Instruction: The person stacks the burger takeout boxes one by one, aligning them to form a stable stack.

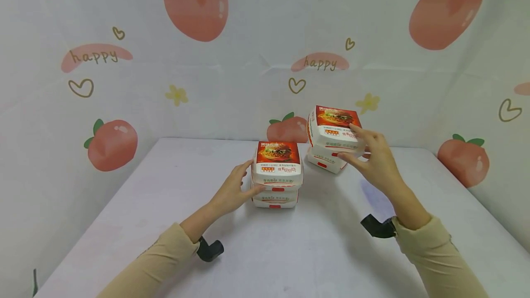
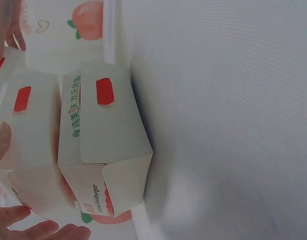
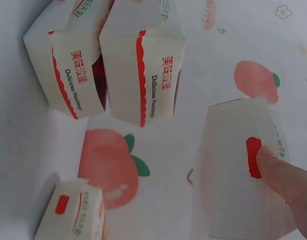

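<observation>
A person in tan sleeves works with four printed burger cartons on a pale-covered table (image 1: 248,261). All the lids appear closed, so whatever the cartons may hold is hidden from view. At centre, two cartons stand stacked: the upper carton (image 1: 277,167), its lid bearing a red burger picture, sits squarely on the lower carton (image 1: 274,199). The left hand (image 1: 233,192) grasps the upper one at its near left corner, thumb against the front and fingers along the left side.

To the right and farther back, the right hand (image 1: 374,157) grips a raised carton (image 1: 334,125), its thumb pressed beside the red front tab and its other fingers over the lid and right side. Beyond and below it, the far carton (image 1: 325,161) rests on the table, partly hidden from the head camera by the raised one; the right wrist view shows open space between the two, with the stack well apart to the left.

A dark fitting juts from each cuff, one by the left sleeve (image 1: 151,261), the other by the right sleeve (image 1: 440,254), both clear of the cartons. Behind the table hangs a white backdrop (image 1: 248,72) printed with red fruit, hearts, yellow flowers and the word "happy."
</observation>
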`<state>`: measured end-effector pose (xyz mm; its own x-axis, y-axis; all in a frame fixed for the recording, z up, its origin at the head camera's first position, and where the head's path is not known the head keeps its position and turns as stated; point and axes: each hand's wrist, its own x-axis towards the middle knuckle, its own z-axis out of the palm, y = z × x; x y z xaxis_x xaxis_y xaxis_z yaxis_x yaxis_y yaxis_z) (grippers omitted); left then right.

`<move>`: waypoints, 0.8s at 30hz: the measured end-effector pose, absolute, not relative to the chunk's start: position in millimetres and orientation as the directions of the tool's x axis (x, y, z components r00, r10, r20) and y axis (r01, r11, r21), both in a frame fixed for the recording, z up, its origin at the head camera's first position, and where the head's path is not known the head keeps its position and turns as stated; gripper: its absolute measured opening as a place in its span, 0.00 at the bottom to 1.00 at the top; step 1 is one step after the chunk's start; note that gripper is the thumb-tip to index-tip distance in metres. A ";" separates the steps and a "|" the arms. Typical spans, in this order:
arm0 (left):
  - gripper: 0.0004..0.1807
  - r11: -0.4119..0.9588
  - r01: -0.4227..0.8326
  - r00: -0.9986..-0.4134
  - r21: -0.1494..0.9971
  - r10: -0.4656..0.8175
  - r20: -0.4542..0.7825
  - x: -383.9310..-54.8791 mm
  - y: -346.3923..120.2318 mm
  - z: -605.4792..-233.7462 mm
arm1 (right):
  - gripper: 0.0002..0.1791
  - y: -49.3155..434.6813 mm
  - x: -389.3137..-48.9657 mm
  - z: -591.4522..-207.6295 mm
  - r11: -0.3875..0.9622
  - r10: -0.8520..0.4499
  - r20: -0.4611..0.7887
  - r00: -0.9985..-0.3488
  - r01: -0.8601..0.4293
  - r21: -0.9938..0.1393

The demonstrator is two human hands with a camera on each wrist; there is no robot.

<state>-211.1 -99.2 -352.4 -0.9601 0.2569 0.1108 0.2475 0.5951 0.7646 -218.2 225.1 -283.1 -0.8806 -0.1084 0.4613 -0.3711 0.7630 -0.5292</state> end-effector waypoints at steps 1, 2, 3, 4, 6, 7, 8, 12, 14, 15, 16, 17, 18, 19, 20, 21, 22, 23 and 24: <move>0.44 0.596 0.248 -0.960 0.764 0.257 0.112 -211.2 -99.2 -352.4 | 0.40 223.4 -218.4 -283.5 0.761 -0.111 0.465 -0.878 -0.376 -0.529; 0.45 0.596 0.249 -0.960 0.764 0.257 0.113 -211.3 -99.2 -352.6 | 0.40 221.7 -218.5 -283.8 0.759 -0.114 0.467 -0.877 -0.381 -0.528; 0.45 0.596 0.249 -0.960 0.764 0.256 0.112 -211.5 -99.2 -352.7 | 0.40 220.0 -218.5 -284.2 0.758 -0.118 0.466 -0.877 -0.383 -0.528; 0.45 0.597 0.248 -0.960 0.763 0.256 0.112 -211.6 -99.2 -352.9 | 0.40 218.2 -218.4 -284.5 0.756 -0.121 0.462 -0.878 -0.384 -0.531; 0.45 0.599 0.247 -0.961 0.762 0.255 0.111 -211.9 -99.3 -353.2 | 0.40 214.8 -218.5 -285.1 0.754 -0.126 0.456 -0.881 -0.384 -0.533; 0.45 0.599 0.245 -0.961 0.762 0.254 0.110 -211.9 -99.3 -353.2 | 0.40 213.3 -218.4 -285.3 0.752 -0.128 0.455 -0.881 -0.385 -0.535; 0.45 0.599 0.244 -0.961 0.763 0.253 0.109 -211.9 -99.3 -353.3 | 0.40 212.0 -218.4 -285.5 0.753 -0.129 0.455 -0.881 -0.386 -0.534; 0.44 0.595 0.245 -0.961 0.765 0.255 0.109 -211.6 -99.4 -353.0 | 0.40 206.7 -217.7 -284.7 0.751 -0.129 0.458 -0.880 -0.388 -0.534; 0.44 0.592 0.248 -0.960 0.767 0.259 0.111 -211.5 -99.4 -352.8 | 0.40 204.5 -217.3 -283.9 0.749 -0.132 0.456 -0.880 -0.390 -0.535; 0.44 0.590 0.250 -0.959 0.768 0.260 0.112 -211.4 -99.4 -352.7 | 0.40 203.2 -217.1 -283.5 0.749 -0.134 0.455 -0.880 -0.391 -0.536; 0.44 0.589 0.250 -0.959 0.768 0.261 0.112 -211.3 -99.4 -352.6 | 0.40 202.0 -217.0 -283.1 0.748 -0.135 0.452 -0.882 -0.390 -0.537; 0.44 0.589 0.251 -0.959 0.768 0.261 0.113 -211.2 -99.3 -352.5 | 0.40 200.6 -216.9 -282.8 0.747 -0.138 0.450 -0.882 -0.392 -0.538; 0.44 0.589 0.252 -0.959 0.768 0.261 0.113 -211.1 -99.3 -352.5 | 0.40 199.3 -217.0 -282.5 0.744 -0.142 0.447 -0.883 -0.393 -0.541; 0.44 0.590 0.253 -0.958 0.767 0.262 0.115 -211.0 -99.3 -352.4 | 0.40 198.0 -217.1 -282.4 0.741 -0.146 0.447 -0.883 -0.397 -0.541; 0.44 0.590 0.256 -0.958 0.766 0.264 0.117 -211.0 -99.4 -352.5 | 0.40 196.4 -217.3 -282.4 0.743 -0.151 0.451 -0.880 -0.402 -0.536; 0.44 0.591 0.259 -0.957 0.764 0.265 0.119 -211.0 -99.5 -352.5 | 0.40 194.8 -217.4 -282.5 0.740 -0.156 0.457 -0.876 -0.410 -0.533; 0.44 0.591 0.261 -0.956 0.763 0.266 0.121 -211.0 -99.6 -352.6 | 0.40 193.1 -217.3 -282.3 0.737 -0.161 0.459 -0.874 -0.416 -0.533; 0.44 0.591 0.264 -0.956 0.763 0.267 0.124 -210.9 -99.7 -352.8 | 0.39 191.3 -217.2 -282.3 0.732 -0.167 0.466 -0.869 -0.426 -0.532; 0.44 0.590 0.267 -0.955 0.762 0.269 0.126 -210.9 -99.8 -352.9 | 0.39 189.6 -217.1 -282.3 0.730 -0.173 0.470 -0.866 -0.433 -0.529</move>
